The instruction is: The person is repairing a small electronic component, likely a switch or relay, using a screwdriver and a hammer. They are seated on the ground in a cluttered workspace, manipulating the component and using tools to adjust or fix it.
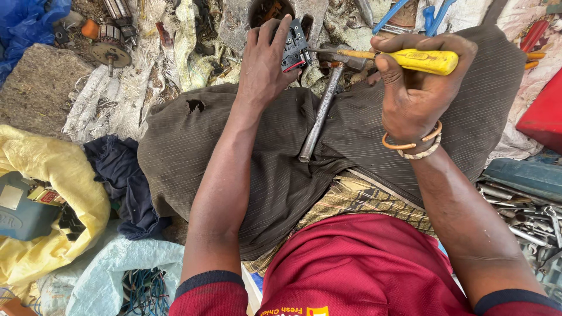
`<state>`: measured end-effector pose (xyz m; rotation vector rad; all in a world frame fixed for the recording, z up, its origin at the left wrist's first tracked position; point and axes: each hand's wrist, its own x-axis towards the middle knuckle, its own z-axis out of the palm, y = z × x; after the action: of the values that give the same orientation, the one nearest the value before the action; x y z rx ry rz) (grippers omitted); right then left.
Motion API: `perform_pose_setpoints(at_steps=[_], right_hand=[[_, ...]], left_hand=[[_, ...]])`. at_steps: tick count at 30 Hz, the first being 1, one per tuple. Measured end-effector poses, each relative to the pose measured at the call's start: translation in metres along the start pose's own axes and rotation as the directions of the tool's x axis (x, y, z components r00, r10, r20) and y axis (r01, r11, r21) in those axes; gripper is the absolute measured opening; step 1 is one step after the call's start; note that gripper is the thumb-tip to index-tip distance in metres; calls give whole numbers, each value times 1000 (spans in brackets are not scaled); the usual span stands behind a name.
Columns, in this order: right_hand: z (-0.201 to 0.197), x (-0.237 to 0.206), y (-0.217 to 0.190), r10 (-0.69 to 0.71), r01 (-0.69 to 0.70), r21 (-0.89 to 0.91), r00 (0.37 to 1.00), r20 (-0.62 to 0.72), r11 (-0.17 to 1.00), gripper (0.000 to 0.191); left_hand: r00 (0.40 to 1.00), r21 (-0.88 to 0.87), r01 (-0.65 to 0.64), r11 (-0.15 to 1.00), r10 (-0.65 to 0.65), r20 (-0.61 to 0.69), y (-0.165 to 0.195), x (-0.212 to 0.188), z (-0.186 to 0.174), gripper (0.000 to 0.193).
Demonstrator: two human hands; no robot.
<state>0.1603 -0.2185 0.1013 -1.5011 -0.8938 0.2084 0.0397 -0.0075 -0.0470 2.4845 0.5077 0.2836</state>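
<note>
Between the knees, the left hand [263,67] clamps a small black electrical part [295,47] while the right hand [413,93] grips a yellow-handled screwdriver [410,59], tip seemingly at a screw; turning needs steady alignment. A hammer [322,108] lies just below.

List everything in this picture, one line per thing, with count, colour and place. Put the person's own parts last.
screwdriver: one, yellow handle, in the right hand, tip at the black part
black part: one, black with red bits, held in the left hand
hammer: one, grey metal, lying on the lap between the knees
motor rotor: one, copper and grey, top left on the ground
yellow bag: one, yellow, left edge
blue cloth: one, dark blue, beside the left leg
wires: a bundle, blue and green, in a pale sack bottom left
spanners: several, grey, right edge
left hand: one, gripping the black part
right hand: one, bangles on its wrist, gripping the screwdriver
</note>
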Motion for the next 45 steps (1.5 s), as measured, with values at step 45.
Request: perform_pose_setpoints(at_steps=[45], right_hand=[[-51, 81, 24, 301, 777, -565, 489, 819, 275, 34]], left_hand=[[988, 42, -120, 992, 124, -91, -9, 12, 0, 102]])
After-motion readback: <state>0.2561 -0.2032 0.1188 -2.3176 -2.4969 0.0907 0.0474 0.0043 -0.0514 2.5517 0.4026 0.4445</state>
